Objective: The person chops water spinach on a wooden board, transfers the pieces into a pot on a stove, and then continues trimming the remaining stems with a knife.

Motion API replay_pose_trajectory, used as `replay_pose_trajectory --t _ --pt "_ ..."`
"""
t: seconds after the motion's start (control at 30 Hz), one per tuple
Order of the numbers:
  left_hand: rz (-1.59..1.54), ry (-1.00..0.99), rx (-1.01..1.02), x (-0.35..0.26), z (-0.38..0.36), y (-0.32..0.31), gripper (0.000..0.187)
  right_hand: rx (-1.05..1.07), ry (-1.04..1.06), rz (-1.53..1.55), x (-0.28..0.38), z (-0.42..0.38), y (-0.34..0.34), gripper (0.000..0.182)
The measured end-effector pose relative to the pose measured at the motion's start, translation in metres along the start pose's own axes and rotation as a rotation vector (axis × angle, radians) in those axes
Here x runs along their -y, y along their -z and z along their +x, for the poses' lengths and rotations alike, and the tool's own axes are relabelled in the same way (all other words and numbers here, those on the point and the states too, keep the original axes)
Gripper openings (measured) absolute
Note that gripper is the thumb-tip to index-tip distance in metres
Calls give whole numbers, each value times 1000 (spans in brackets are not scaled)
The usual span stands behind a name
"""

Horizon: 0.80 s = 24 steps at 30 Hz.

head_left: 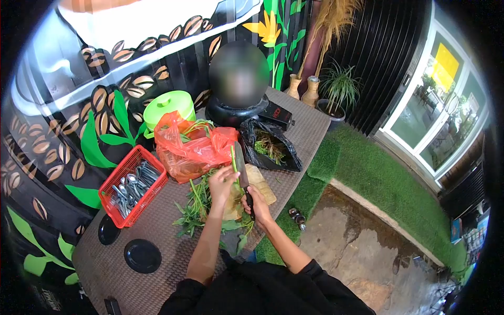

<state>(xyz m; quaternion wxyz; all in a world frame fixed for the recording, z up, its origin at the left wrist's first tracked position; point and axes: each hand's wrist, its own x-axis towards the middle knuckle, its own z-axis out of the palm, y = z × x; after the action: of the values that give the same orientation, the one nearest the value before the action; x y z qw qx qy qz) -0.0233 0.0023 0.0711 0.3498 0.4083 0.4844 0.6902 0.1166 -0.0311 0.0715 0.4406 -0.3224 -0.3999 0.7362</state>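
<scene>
My right hand (257, 203) is wrapped round the dark handle of a knife (242, 169), its wide blade pointing away from me. A long green stem (233, 156) runs alongside the blade, and my left hand (222, 184) has its fingers closed on it. The stem's lower end passes close to my right hand. Beneath both hands lies a wooden cutting board (261, 185), partly covered. Leafy green vegetables (195, 206) are heaped on the table left of the board, with more leaves along its near edge.
Beyond my hands are a red plastic bag (184, 152) with greens and a black bag (270, 149) holding trimmings. A red basket (137, 184) of cutlery, a green lidded pot (170, 107) and black saucers (142, 256) stand on the woven-look table (173, 286). The table's edge is at right.
</scene>
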Motion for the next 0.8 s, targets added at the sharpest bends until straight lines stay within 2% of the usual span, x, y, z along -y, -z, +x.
replay_pose_trajectory --t 0.07,0.17,0.27,0.37,0.4,0.47,0.6,0.7,0.77,0.8 --pt "0 -63 80 13 -5 4 27 -15 -2 35 -1 1 3 28" --pt "-90 188 95 18 -14 8 23 12 -103 147 4 0 7 28" --pt "56 158 209 12 -9 14 22 48 -129 96 15 0 14 28" --pt "0 213 232 -1 -7 11 21 86 113 -306 15 11 30 27" --pt "-1 214 235 -4 -7 9 21 84 114 -307 15 11 29 27" --pt "-32 230 193 -7 -8 3 21 30 250 -406 14 11 25 29" --pt "-64 240 153 -4 -11 -4 19 -16 239 -405 7 0 14 31" --pt "-58 269 138 -2 -14 -2 18 -20 129 -254 -1 2 13 34" --pt "-73 292 120 -6 -17 -2 18 -35 307 -366 -7 5 14 34" --pt "-72 294 122 -3 -18 -1 18 -38 305 -365 -9 6 15 34"
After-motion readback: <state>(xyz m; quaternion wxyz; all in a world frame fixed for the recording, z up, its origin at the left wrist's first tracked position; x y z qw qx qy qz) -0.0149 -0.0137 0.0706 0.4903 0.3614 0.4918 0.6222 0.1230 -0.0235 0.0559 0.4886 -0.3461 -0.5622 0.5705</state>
